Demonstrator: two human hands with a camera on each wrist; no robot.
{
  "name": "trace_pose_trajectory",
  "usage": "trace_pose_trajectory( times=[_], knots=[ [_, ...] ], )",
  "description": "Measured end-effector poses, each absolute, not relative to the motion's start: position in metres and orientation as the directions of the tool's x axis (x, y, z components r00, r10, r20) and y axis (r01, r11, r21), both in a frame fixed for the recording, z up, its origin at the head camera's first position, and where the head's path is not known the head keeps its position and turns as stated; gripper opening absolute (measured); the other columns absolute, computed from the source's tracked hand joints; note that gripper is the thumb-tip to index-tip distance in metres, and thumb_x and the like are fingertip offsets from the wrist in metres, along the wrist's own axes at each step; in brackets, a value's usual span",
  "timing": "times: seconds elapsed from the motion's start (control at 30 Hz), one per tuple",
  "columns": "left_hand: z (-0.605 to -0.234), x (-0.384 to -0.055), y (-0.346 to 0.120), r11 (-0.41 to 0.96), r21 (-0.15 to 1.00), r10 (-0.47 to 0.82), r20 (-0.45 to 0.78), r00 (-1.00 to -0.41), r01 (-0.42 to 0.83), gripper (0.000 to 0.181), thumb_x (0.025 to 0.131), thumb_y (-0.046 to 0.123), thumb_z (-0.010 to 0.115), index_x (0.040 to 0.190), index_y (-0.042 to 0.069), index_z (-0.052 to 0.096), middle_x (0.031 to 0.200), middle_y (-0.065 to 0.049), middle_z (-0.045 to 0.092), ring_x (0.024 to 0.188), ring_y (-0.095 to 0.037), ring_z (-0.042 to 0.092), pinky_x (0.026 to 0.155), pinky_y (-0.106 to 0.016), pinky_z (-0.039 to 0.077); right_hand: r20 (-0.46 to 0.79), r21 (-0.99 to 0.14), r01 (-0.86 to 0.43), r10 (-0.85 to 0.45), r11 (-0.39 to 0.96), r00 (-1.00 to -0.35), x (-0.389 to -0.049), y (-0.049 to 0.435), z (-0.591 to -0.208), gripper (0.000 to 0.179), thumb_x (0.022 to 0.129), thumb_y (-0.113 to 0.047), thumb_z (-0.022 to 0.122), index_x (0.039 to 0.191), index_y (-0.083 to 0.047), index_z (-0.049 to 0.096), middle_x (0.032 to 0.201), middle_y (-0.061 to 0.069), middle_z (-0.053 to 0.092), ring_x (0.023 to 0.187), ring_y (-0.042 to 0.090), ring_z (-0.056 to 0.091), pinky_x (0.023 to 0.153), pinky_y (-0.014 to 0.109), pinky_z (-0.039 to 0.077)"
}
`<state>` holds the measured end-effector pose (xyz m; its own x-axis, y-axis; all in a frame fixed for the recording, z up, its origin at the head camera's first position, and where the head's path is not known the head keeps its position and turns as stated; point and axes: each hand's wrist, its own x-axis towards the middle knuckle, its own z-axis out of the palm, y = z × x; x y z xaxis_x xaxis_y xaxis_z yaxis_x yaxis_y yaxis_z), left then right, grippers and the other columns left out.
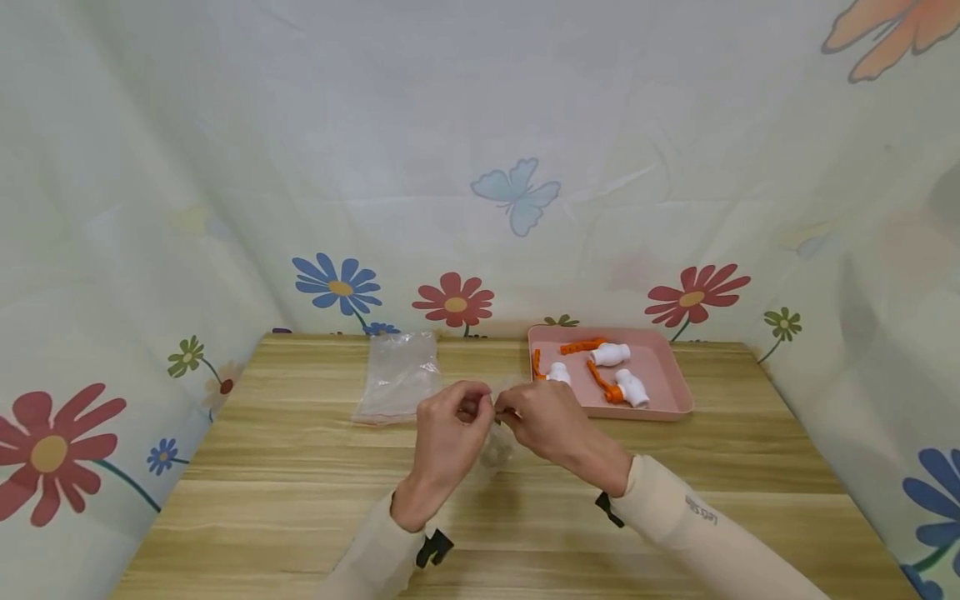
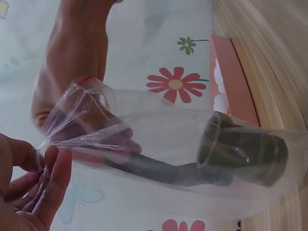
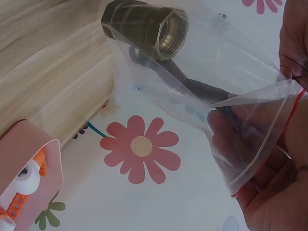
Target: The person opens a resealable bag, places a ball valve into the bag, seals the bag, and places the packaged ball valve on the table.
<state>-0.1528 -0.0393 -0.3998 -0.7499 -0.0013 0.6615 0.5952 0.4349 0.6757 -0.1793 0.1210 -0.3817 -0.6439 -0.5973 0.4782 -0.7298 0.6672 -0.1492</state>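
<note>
A clear zip bag with a red line at its mouth hangs between the two hands above the table. Inside it is a brass ball valve with a dark lever, its body low in the bag. My left hand pinches one edge of the bag's mouth. Through the film, the fingers of my right hand show inside the mouth, holding the end of the valve's lever. From the head view, the hands nearly meet at the bag's top.
Behind the left hand a flat clear zip bag lies on the wooden table. To the right, a pink tray holds three white valves with orange handles. A flowered cloth encloses the table's back and sides.
</note>
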Motion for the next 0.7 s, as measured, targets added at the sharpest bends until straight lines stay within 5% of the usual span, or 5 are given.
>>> trace_pose_trajectory(
  times=[0.7],
  knots=[
    [-0.396,-0.151,-0.038,0.262,0.815,-0.085,0.554,-0.828,0.518,0.007,0.086,-0.002,0.065,0.087,0.003,0.071,0.071,-0.009,0.070,0.056,-0.009,0.066,0.051,-0.022,0.055,0.455,-0.154,-0.735,-0.613,0.660,-0.646,-0.169,0.135,-0.363,0.010,0.081,-0.008,0.077,0.088,-0.015,0.075,0.081,-0.007,0.073,0.068,0.009,0.066,0.065,0.025,0.055]
  ],
)
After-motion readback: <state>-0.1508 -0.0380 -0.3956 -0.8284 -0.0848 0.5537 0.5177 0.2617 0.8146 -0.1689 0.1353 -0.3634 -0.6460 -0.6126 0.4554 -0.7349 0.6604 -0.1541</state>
